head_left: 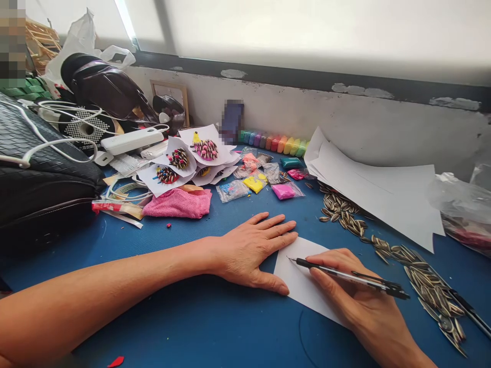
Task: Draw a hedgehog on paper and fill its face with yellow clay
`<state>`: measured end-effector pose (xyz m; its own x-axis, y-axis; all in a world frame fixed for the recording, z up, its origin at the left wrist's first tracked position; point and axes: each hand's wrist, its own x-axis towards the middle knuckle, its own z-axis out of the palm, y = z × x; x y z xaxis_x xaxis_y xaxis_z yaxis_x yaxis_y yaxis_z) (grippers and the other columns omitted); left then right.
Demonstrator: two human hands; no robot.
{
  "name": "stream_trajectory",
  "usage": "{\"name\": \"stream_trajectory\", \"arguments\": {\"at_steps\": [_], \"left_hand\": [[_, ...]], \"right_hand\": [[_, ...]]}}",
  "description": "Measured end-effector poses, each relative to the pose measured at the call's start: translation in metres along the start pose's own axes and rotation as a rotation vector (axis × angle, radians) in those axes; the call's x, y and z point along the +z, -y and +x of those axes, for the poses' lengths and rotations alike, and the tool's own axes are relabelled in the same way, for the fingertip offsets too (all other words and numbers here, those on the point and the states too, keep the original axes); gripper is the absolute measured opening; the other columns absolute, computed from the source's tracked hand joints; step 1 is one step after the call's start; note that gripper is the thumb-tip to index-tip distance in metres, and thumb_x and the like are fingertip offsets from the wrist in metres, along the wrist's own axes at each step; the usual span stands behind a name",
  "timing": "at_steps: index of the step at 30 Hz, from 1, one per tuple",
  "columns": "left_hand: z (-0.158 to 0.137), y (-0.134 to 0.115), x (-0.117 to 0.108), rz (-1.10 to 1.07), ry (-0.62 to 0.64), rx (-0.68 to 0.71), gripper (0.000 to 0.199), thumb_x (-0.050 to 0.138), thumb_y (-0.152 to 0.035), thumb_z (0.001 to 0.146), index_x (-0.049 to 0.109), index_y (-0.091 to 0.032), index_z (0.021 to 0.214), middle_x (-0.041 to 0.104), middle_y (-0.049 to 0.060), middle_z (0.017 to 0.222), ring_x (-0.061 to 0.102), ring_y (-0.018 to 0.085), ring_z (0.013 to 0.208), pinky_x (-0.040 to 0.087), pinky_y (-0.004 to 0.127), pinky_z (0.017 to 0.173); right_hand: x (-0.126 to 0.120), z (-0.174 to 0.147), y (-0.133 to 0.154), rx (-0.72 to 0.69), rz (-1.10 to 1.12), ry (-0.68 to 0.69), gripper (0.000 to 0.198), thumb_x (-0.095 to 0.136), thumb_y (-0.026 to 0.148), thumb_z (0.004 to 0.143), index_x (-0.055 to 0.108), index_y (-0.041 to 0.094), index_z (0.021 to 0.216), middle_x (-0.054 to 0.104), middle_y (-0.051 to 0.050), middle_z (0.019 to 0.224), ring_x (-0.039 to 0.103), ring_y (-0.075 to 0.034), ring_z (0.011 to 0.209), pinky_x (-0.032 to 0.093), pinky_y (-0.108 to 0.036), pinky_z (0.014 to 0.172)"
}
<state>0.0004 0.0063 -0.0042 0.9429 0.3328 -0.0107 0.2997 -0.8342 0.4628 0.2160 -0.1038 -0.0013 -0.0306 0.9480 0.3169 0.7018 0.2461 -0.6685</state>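
Observation:
A small sheet of white paper (307,286) lies on the blue tabletop in front of me. My left hand (257,250) rests flat with spread fingers, its thumb and fingertips at the paper's left edge. In my right hand (353,291) is a black pen (345,276) with a clear barrel, pinched between thumb and fingers. The pen's tip is at the upper left part of the paper, where a short dark mark shows. Part of the sheet is hidden under my right hand.
Striped sunflower seeds (425,286) lie along the right, below large white sheets (368,189). Bags of coloured clay (255,181) and a pink cloth (178,203) lie further back. Papers bearing seed-and-clay figures (205,149) are stacked left of them. A black woven bag (46,168) stands at left.

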Motion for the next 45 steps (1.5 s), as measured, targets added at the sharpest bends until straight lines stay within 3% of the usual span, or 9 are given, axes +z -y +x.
{"name": "stream_trajectory", "arguments": {"at_steps": [9, 34, 45], "left_hand": [[-0.0007, -0.0005, -0.0004, 0.002, -0.005, -0.005, 0.090, 0.048, -0.071, 0.086, 0.023, -0.018, 0.154, 0.009, 0.008, 0.161, 0.004, 0.028, 0.150, -0.001, 0.046, 0.121], [-0.0014, -0.0006, 0.0001, 0.010, -0.020, 0.010, 0.089, 0.050, -0.069, 0.086, 0.022, -0.020, 0.154, 0.010, 0.009, 0.161, 0.008, 0.030, 0.150, 0.003, 0.050, 0.121], [-0.0013, -0.0015, -0.0009, 0.011, -0.017, 0.009, 0.089, 0.051, -0.069, 0.085, 0.023, -0.020, 0.154, 0.011, 0.009, 0.161, 0.008, 0.030, 0.150, 0.003, 0.050, 0.121]], "right_hand": [[-0.0030, -0.0004, -0.0009, 0.028, -0.035, 0.008, 0.017, 0.064, 0.043, 0.086, 0.076, 0.032, 0.093, 0.075, -0.001, 0.092, 0.067, -0.021, 0.086, 0.053, -0.035, 0.078], [-0.0083, -0.0022, 0.0018, 0.077, -0.043, -0.017, 0.025, 0.063, 0.051, 0.084, 0.078, 0.032, 0.088, 0.075, -0.002, 0.087, 0.068, -0.021, 0.079, 0.057, -0.035, 0.073], [-0.0072, -0.0071, -0.0070, 0.157, 0.024, -0.043, 0.024, 0.065, 0.051, 0.083, 0.078, 0.032, 0.089, 0.074, -0.003, 0.093, 0.067, -0.022, 0.088, 0.056, -0.036, 0.081]]}}
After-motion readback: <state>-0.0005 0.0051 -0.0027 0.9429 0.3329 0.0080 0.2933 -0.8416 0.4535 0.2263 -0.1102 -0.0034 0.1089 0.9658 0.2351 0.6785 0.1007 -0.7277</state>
